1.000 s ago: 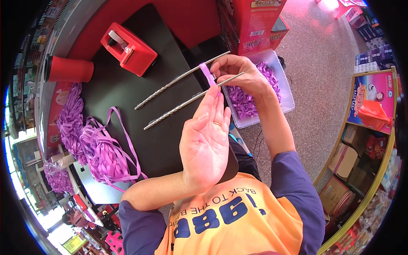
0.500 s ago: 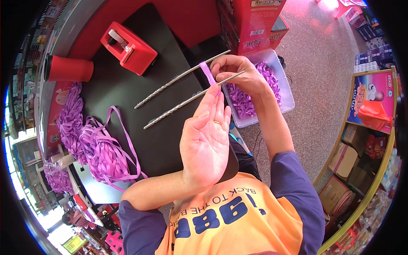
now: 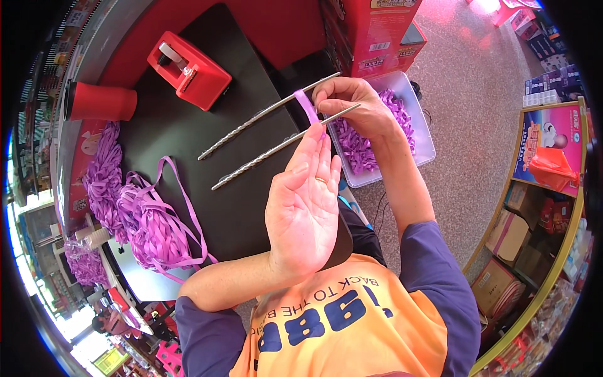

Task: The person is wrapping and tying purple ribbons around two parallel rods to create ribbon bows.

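A black tabletop carries a red tape dispenser at 11 o'clock, a red cup lying at 10, heaped purple ribbon at 8, and two twisted metal rods centrally.

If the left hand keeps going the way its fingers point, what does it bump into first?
Probably the purple ribbon stretched between the two twisted metal rods. The left hand has fingertips right at the nearer rod, with the right hand just beyond. Depth is hard to judge.
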The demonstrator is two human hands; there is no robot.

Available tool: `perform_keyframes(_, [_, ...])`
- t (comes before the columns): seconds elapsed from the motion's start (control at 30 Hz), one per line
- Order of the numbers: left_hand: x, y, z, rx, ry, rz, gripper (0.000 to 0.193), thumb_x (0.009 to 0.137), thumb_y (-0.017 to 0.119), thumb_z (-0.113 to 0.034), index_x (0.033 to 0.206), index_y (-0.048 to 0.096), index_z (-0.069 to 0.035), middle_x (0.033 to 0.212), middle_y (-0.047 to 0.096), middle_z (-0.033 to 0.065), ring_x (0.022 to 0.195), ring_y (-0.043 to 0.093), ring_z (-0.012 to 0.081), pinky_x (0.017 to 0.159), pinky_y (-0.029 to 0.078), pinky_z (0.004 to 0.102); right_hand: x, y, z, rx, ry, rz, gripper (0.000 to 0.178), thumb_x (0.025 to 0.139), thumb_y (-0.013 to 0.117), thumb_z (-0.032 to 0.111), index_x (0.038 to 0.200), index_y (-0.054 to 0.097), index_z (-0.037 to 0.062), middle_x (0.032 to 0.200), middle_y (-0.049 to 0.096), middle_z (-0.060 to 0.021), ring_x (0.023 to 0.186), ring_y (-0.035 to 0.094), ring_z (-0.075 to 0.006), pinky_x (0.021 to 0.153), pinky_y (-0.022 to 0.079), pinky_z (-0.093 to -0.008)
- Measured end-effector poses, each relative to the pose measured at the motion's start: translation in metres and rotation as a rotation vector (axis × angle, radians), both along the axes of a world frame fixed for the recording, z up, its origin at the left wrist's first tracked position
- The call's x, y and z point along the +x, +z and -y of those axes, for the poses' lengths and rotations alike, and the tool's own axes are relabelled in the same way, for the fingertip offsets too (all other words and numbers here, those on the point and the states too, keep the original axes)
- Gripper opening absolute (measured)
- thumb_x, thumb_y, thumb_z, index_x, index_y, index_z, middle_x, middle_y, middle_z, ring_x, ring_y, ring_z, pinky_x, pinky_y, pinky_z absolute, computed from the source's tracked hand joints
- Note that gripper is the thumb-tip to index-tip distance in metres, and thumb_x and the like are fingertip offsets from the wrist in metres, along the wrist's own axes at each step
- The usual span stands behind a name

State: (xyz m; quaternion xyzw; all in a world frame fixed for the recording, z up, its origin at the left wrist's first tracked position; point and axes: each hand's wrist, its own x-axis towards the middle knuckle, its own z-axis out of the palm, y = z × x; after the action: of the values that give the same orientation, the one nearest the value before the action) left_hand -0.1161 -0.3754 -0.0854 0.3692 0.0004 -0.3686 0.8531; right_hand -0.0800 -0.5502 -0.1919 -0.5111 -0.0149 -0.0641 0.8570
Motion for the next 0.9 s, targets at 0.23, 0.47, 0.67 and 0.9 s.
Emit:
perform_keyframes(0.23, [0.0,0.0,0.0,-0.004,0.012,-0.012,0.067,0.092,0.039,-0.03,0.146,0.023,0.005,0.156,0.019,0.0127,0.147,0.008,0.0237,0.119,0.006,0.0391,-0.001,0.001,0.0,0.018,0.026,-0.026,0.015,0.081,0.072,0.014,0.085,0.066,0.0016,0.084,0.062,0.0,0.08,0.058,-0.0084,0.076,0.046,-0.0224])
perform_keyframes(0.47, [0.0,0.001,0.0,-0.008,0.006,-0.024,0.067,0.091,0.04,-0.029,0.146,0.023,0.005,0.156,0.019,0.0132,0.147,0.008,0.0235,0.119,0.006,0.0388,0.0,0.003,-0.005,0.131,0.163,-0.06,0.016,0.086,0.066,0.018,0.082,0.061,0.0034,0.081,0.057,0.0012,0.073,0.052,-0.0057,0.067,0.042,-0.0212])
perform_keyframes(0.67, [0.0,0.0,0.0,-0.008,0.008,-0.023,0.067,0.091,0.04,-0.029,0.146,0.023,0.005,0.156,0.019,0.0126,0.147,0.007,0.0234,0.119,0.005,0.039,0.001,-0.002,-0.005,0.281,0.153,-0.085,0.017,0.091,0.059,0.017,0.081,0.059,0.0033,0.08,0.054,0.0012,0.071,0.05,-0.0062,0.064,0.04,-0.0217])
perform_keyframes(0.9, [0.0,0.0,0.0,-0.009,0.012,-0.024,0.067,0.091,0.041,-0.028,0.146,0.023,0.005,0.156,0.019,0.0126,0.147,0.008,0.0235,0.119,0.006,0.0391,-0.003,-0.005,0.001,0.03,-0.047,0.034,0.019,0.085,0.068,0.018,0.092,0.066,0.0001,0.093,0.062,-0.0027,0.085,0.057,-0.0099,0.077,0.046,-0.0247])
